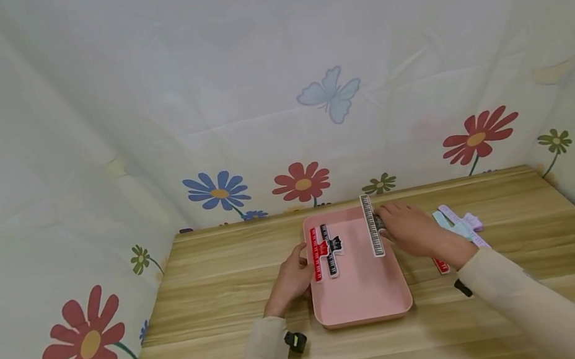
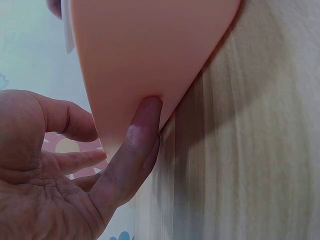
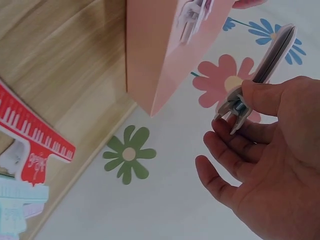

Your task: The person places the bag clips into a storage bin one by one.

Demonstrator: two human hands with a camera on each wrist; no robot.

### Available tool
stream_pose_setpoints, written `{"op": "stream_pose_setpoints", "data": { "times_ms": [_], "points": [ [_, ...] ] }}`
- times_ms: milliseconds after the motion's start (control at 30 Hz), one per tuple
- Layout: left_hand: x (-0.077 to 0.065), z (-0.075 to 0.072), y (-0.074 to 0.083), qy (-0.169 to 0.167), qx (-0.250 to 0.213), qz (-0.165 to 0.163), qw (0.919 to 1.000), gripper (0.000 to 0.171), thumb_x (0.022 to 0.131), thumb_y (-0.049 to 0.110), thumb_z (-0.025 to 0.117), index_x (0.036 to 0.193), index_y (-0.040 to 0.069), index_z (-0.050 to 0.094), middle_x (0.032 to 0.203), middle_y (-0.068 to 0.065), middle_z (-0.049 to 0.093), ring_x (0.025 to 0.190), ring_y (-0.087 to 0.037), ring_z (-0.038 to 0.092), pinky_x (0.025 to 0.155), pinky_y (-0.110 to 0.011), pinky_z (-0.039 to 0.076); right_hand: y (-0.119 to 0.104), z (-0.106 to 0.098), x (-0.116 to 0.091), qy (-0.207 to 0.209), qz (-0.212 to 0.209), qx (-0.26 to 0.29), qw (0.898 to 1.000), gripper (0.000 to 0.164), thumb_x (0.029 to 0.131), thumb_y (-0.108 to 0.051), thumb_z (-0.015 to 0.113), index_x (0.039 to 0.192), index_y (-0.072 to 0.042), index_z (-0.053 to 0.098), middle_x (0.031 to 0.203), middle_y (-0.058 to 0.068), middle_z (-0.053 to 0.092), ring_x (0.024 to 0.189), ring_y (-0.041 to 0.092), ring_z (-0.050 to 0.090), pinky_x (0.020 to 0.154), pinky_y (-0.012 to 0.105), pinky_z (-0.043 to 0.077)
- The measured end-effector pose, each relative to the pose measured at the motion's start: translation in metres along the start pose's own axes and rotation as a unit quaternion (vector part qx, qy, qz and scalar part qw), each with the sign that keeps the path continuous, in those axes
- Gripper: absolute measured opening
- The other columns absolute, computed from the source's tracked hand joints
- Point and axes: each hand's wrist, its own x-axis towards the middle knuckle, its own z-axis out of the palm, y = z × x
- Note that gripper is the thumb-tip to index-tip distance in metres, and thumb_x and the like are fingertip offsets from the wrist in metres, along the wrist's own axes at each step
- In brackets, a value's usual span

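My right hand point(image 1: 414, 228) pinches a black-and-white clip point(image 1: 372, 226) by its handle, over the right side of a pink tray point(image 1: 362, 312). In the right wrist view this clip point(image 3: 272, 55) appears edge-on, its spring showing near the fingertips; the other fingers are loosely bent. A red clip point(image 1: 316, 256) and a black clip point(image 1: 328, 251), both with piano-key print, lie side by side in the tray's left part. My left hand point(image 1: 290, 279) holds the tray's left side. In the left wrist view, one fingertip presses the outer wall point(image 2: 150, 55) and others reach the rim.
Right of the tray, a mint clip point(image 1: 457, 228), a lilac clip point(image 1: 473, 220) and another red clip point(image 1: 442, 266) lie on the wooden table point(image 1: 219, 316), partly behind my right hand. A flower-printed cloth point(image 1: 255, 115) stands behind the table and along its sides.
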Motion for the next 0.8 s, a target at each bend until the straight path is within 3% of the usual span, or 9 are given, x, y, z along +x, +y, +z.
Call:
{"op": "stream_pose_setpoints", "data": {
  "times_ms": [467, 800],
  "points": [
    [0.000, -0.001, 0.001, 0.008, 0.006, 0.005, 0.9999, 0.058, 0.098, 0.016, 0.049, 0.153, 0.013, 0.031, 0.119, -0.022, 0.060, 0.058, -0.019, 0.064, 0.044, -0.034, 0.056, -0.015, 0.004, 0.019, -0.006, -0.001, 0.018, 1.000, 0.052, 0.097, -0.024, 0.060, 0.137, 0.006, 0.047, 0.131, 0.021, 0.054, 0.125, 0.037, 0.050, 0.108, 0.053, 0.043],
    [-0.001, 0.000, 0.001, 0.003, -0.001, 0.008, 1.0000, 0.059, 0.098, 0.017, 0.050, 0.154, 0.013, 0.031, 0.119, -0.022, 0.060, 0.061, -0.019, 0.065, 0.045, -0.035, 0.057, -0.019, 0.019, 0.031, -0.018, -0.013, 0.012, 1.000, 0.052, 0.096, -0.023, 0.062, 0.136, 0.008, 0.048, 0.130, 0.021, 0.055, 0.124, 0.036, 0.051, 0.110, 0.048, 0.044]
  ]
}}
